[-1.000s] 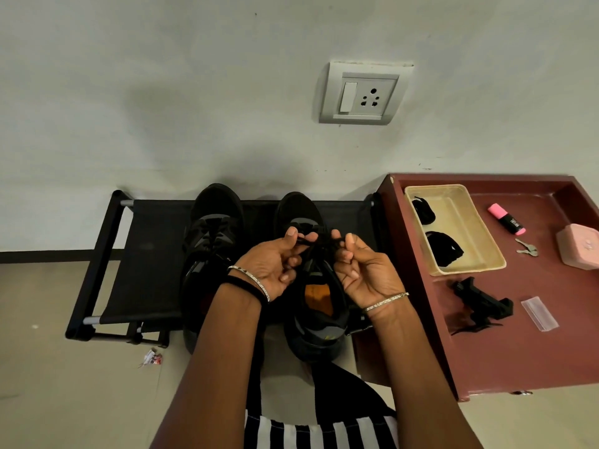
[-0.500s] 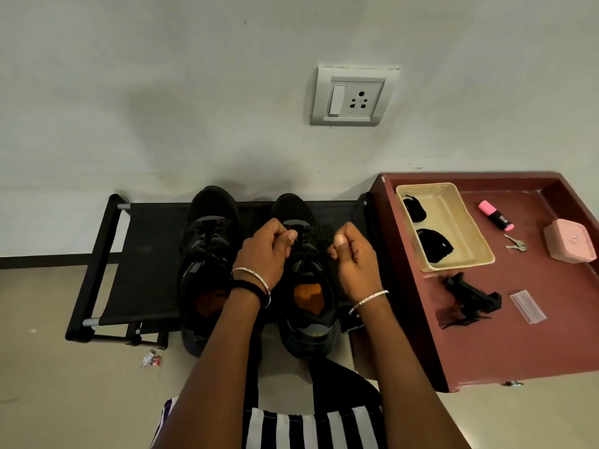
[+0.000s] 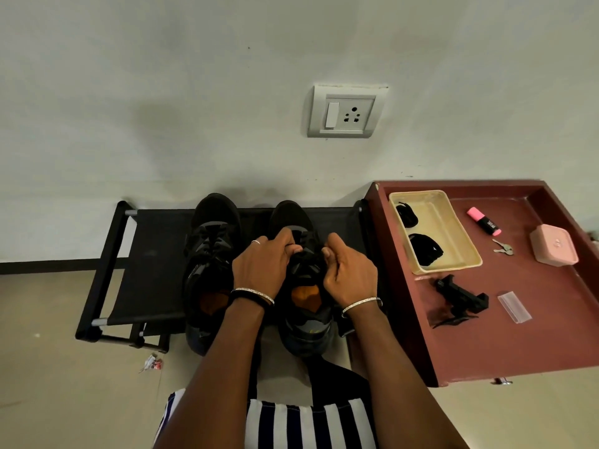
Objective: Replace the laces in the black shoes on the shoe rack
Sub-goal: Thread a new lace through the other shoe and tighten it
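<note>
2 black shoes, matte fabric w/ grey panels & orange insoles, sit side by side on the shoe rack [image 3: 152, 260], toes to 12 o'clock, heels past the front edge at 6. Rack: black tube frame, black cloth deck, low on the floor by the wall. Left shoe [image 3: 210, 241] looks laced, laces bunched over the tongue. Right shoe [image 3: 291, 215] is under both hands: left hand [image 3: 259, 270] & right hand [image 3: 348, 273] are curled, each pinching the black lace [image 3: 308, 264] at the tongue, thumbs close together. 1 thin metal bangle per wrist.

At 3 o'clock, right beside the rack: maroon bench [image 3: 405, 319] w/ raised rim. On it: 1 cream rectangular plastic tray [image 3: 447, 268] w/ 2 black bundles [image 3: 426, 249] inside (can't tell what), 1 pink highlighter [image 3: 484, 221], small metal keys [image 3: 503, 247], 1 pink rounded box [image 3: 554, 244], 1 black plastic holder [image 3: 460, 296], 1 clear strip [image 3: 514, 306]. At 12, 1 grey-white wall socket [image 3: 346, 111] w/ switch. At 7, on the floor, 1 crumpled wrapper [image 3: 152, 362].
</note>
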